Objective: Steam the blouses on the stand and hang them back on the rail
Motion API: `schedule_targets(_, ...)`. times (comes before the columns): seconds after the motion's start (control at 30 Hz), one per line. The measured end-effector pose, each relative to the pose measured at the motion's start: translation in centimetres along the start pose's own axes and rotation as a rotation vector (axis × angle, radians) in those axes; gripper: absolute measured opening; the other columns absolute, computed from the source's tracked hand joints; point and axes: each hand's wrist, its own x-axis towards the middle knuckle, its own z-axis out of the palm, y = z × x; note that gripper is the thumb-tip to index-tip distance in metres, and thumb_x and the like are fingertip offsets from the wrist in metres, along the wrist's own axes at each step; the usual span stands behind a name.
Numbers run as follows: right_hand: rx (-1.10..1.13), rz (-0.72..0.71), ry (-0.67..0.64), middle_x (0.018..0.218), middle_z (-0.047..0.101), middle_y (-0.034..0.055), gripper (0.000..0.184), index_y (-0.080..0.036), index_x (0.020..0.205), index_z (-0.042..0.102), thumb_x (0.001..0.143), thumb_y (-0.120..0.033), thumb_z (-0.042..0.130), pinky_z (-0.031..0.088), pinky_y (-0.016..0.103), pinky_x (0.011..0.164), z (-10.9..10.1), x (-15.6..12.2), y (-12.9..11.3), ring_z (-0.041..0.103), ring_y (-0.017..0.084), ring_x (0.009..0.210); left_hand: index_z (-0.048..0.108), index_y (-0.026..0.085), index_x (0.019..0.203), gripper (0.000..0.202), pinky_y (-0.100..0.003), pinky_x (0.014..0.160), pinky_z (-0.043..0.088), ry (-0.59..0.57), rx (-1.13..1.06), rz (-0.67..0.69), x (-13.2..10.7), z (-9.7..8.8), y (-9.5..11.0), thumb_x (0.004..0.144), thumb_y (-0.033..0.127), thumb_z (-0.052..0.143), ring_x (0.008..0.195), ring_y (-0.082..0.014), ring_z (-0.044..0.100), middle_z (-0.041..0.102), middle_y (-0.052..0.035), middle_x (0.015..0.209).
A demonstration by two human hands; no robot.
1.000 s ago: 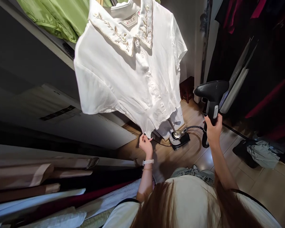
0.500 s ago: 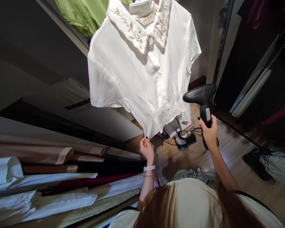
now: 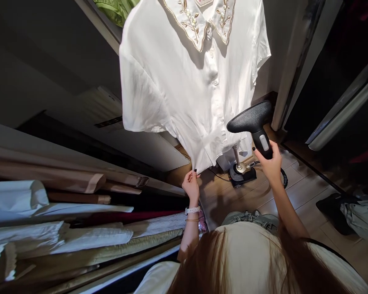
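A white short-sleeved blouse [image 3: 184,77] with an embroidered collar hangs in front of me; its top runs out of view. My left hand [image 3: 191,185] pinches the lower hem corner and pulls the cloth taut towards me. In my right hand [image 3: 271,165] is a black garment steamer head [image 3: 250,118], gripped by its handle below a grey button. The wide steamer head is tilted, close to the blouse's lower right front; whether it touches the cloth I cannot tell. A faint pale haze lies over the fabric left of the head.
The steamer base [image 3: 242,174] with its metal pole stands on the wooden floor [image 3: 294,175], its hose curving to the right. Hanging clothes [image 3: 88,241] fill the lower left. A grey-green cloth heap [image 3: 362,218] lies at right; green fabric [image 3: 116,10] hangs behind the blouse.
The steamer head has moved left, closer to the blouse's lower front, and tilted. My left hand still holds the hem. The view has shifted, so the blouse sits higher and further right.
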Motion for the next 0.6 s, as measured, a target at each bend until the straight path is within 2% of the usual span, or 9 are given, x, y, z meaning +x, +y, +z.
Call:
schedule_targets(0.1, -0.003, -0.054, -0.055, 0.105, 0.069, 0.0045, 0.047, -0.022, 0.117, 0.064, 0.079, -0.048, 0.073, 0.049, 0.038, 0.089, 0.3, 0.2, -0.1, 0.061, 0.023, 0.096, 0.073, 0.014, 0.096, 0.039, -0.031, 0.068, 0.059, -0.037, -0.018, -0.008, -0.2, -0.3, -0.1, 0.079, 0.05, 0.075, 0.069, -0.0202, 0.073, 0.075, -0.0087, 0.087)
schedule_targets(0.2, -0.056, -0.182, -0.164, 0.11, 0.07, 0.0049, 0.046, -0.024, 0.12, 0.064, 0.08, -0.045, 0.073, 0.049, 0.038, 0.09, 0.6, 0.8, -1.1, 0.063, 0.025, 0.099, 0.074, 0.014, 0.095, 0.042, -0.031, 0.067, 0.059, -0.07, -0.049, -0.019, -0.3, -0.6, 0.0, 0.076, 0.051, 0.079, 0.067, -0.0196, 0.073, 0.076, -0.009, 0.089)
schedule_targets(0.43, -0.384, -0.619, -0.441, 0.108, 0.069, 0.0068, 0.043, -0.024, 0.13, 0.062, 0.088, -0.033, 0.062, 0.047, 0.035, 0.08, 2.0, 4.0, -5.5, 0.063, 0.026, 0.097, 0.076, 0.013, 0.093, 0.049, -0.032, 0.067, 0.06, -0.096, -0.068, -0.059, -0.9, -0.9, 0.2, 0.068, 0.054, 0.084, 0.067, -0.0188, 0.071, 0.075, -0.0093, 0.086)
schedule_targets(0.6, -0.643, -0.918, -0.578, 0.109, 0.067, 0.0101, 0.045, -0.021, 0.135, 0.059, 0.092, -0.032, 0.059, 0.041, 0.036, 0.077, 1.9, 6.9, -7.3, 0.058, 0.028, 0.094, 0.076, 0.013, 0.09, 0.047, -0.032, 0.067, 0.06, -0.106, -0.081, -0.076, -1.3, -1.0, 0.1, 0.068, 0.053, 0.085, 0.067, -0.0192, 0.072, 0.075, -0.0093, 0.085)
